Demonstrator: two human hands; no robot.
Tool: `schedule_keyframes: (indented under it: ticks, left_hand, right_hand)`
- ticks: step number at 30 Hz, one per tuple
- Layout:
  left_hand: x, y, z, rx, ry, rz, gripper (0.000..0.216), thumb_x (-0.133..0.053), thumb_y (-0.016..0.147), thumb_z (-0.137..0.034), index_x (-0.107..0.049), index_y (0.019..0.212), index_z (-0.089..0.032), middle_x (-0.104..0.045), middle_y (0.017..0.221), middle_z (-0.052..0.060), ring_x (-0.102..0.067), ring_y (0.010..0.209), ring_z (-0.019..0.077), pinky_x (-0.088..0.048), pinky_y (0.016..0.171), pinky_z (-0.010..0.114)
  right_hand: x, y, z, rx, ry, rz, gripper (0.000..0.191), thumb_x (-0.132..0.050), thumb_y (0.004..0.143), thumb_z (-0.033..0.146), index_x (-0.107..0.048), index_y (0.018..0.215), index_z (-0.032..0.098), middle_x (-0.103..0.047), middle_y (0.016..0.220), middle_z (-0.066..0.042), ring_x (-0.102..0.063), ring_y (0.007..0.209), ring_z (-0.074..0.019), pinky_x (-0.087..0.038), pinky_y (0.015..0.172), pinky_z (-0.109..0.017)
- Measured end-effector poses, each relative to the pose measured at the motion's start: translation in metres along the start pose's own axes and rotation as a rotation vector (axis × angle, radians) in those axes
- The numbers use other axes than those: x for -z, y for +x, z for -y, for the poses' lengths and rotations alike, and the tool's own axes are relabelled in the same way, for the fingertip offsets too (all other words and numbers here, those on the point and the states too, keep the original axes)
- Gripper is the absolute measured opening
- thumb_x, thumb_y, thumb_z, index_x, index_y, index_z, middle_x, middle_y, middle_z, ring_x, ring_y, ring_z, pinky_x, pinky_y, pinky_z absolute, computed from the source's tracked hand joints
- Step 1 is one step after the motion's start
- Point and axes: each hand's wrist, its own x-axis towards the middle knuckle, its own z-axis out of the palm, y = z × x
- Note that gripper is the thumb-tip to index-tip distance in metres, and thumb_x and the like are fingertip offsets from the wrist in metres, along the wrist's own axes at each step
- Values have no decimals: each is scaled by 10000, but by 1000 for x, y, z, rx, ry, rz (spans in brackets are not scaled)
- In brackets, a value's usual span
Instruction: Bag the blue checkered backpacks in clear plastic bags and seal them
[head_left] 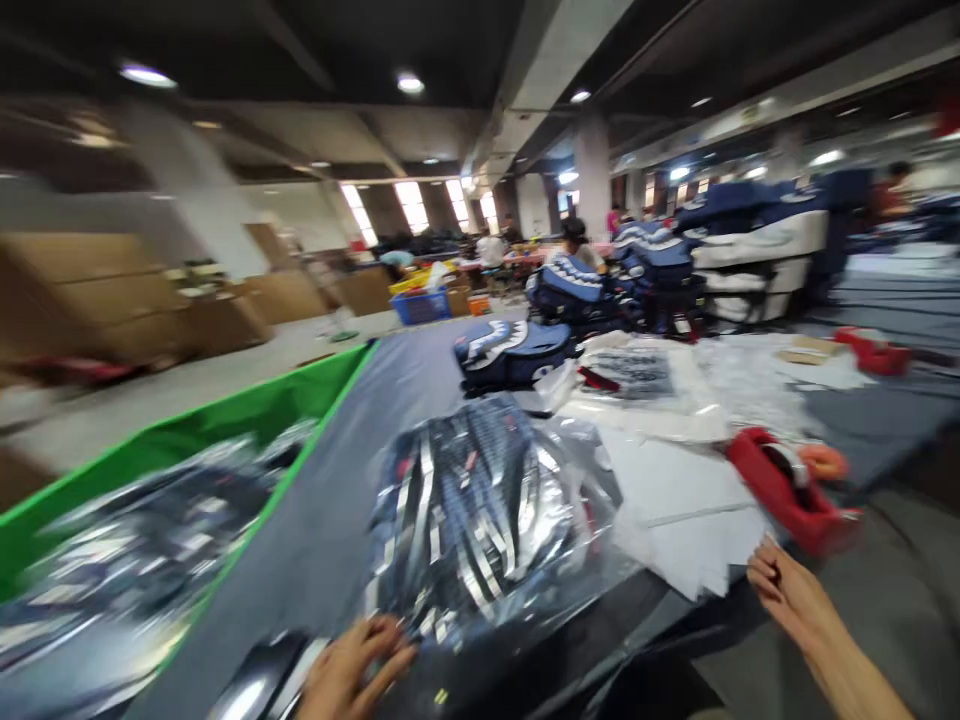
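Observation:
A dark blue backpack (480, 500) lies in a clear plastic bag (592, 490) on the grey-covered table in front of me. My left hand (356, 665) is at the bag's near left edge, thumb and fingers apart, with a dark shiny object (262, 675) beside it. My right hand (795, 590) is raised by the table's near right edge, fingers curled together; whatever they may hold cannot be made out. Close to it are white sheets (690, 500) and a red tape dispenser (780, 490).
On the left, a green-edged bin (330, 385) holds several bagged items. A blue backpack with a white tooth pattern (510, 350) lies farther back, before stacked bags (757, 250). An orange tape roll (823, 462) and a second red dispenser (871, 350) are at right. People sit in the background.

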Motion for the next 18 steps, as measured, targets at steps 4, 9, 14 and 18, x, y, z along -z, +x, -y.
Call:
schedule_keyframes:
  ticks: [4, 9, 14, 18]
  left_hand:
    - [16, 0, -37, 72, 16, 180, 308, -634, 878, -496, -732, 759, -230, -717, 978, 47, -670, 998, 246, -488, 939, 396]
    - [14, 20, -33, 204, 11, 222, 88, -788, 822, -308, -752, 846, -231, -679, 1047, -9, -629, 1062, 191, -362, 1071, 374]
    - [4, 14, -28, 201, -19, 210, 63, -773, 850, -298, -751, 856, -239, -660, 1066, -4, -597, 1128, 216, -322, 1082, 418]
    - [0, 14, -26, 187, -33, 185, 83, -770, 857, -310, -742, 856, -231, -654, 1072, 4, -591, 1123, 224, -304, 1085, 440]
  right_hand:
    - [-103, -32, 66, -49, 126, 661, 559, -522, 830, 795, -393, 730, 261, -262, 599, 79, -230, 497, -105, -307, 441, -254]
    - [-244, -43, 151, 708, -350, 1479, 400, -503, 949, 588, -481, 769, 231, -461, 666, 40, -397, 603, -120, -333, 573, -253]
    - [-348, -44, 164, 1093, -820, 1502, 214, -767, 775, 377, -593, 788, 254, -557, 603, 61, -539, 580, -142, -315, 562, -241]
    - [-347, -23, 152, 1116, -920, 1269, 208, -749, 798, 408, -630, 856, 248, -658, 716, -9, -642, 683, -217, -402, 594, -273]
